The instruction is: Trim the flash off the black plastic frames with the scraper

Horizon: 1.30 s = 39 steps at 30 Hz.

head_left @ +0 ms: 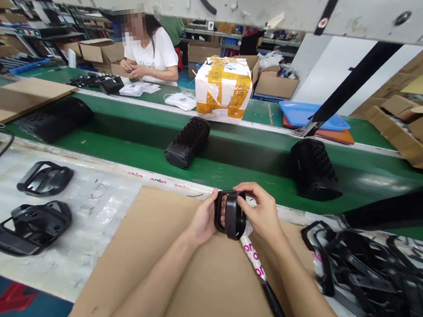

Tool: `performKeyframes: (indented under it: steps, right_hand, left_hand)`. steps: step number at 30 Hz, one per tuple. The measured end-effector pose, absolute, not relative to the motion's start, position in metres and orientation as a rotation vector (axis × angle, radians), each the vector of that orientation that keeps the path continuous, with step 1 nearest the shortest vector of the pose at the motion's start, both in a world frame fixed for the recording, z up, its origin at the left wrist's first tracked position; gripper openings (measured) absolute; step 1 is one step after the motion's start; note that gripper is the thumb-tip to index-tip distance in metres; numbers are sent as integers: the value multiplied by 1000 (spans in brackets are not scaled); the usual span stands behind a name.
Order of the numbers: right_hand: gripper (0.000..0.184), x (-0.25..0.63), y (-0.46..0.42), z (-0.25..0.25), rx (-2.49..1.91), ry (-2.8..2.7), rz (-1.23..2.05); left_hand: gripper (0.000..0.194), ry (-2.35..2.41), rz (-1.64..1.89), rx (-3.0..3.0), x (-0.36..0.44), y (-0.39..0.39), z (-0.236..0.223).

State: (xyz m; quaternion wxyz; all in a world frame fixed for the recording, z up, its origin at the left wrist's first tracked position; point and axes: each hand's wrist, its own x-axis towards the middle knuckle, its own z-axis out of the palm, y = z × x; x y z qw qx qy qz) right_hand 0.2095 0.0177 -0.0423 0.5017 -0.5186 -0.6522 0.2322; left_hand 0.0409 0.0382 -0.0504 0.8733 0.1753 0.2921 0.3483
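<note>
Between my two hands is a black plastic frame with a raised handle bar [232, 218], held up over the cardboard sheet [167, 279]. My left hand [204, 219] is closed on its left rim, with some fingers hidden behind it. On the other side, my right hand [260, 211] grips the right edge with thumb and fingers. A black rod-like tool [275, 303], wrapped partly in white tape with pink letters, lies below the frame beside my right wrist. Its upper end is hidden behind the frame.
A jumbled pile of black frames [382, 271] lies at right; stacked black frames [33, 227] are at left. Beyond runs a green conveyor [131, 152] carrying black perforated housings [189, 141]. A person [151, 51] sits across it near a taped white box [223, 89]. A metal beam hangs overhead.
</note>
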Motion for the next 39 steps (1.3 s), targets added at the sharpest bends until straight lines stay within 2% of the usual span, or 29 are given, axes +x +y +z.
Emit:
performKeyframes:
  steps: [5,13,21,25,31,39]
  right_hand:
    - [16,209,20,-49,-1207,-1468,767]
    - [20,208,20,-50,-1151,-1416,827]
    - [22,211,20,-47,-1221,-1426,814]
    - [29,211,19,-49,-1263,-1493,746]
    - [29,207,17,-52,-1266,-1561,681]
    - [30,208,16,-47,-1182,-1629,668]
  left_hand:
    - [38,383,673,111,34,42,-54]
    - [41,274,693,77,34,40,-57]
    - [31,208,629,10,33,37,-59]
    - [35,222,615,-43,34,37,-58]
    - [40,331,767,-18,40,35,-58]
    - [42,326,784,133,37,36,-59]
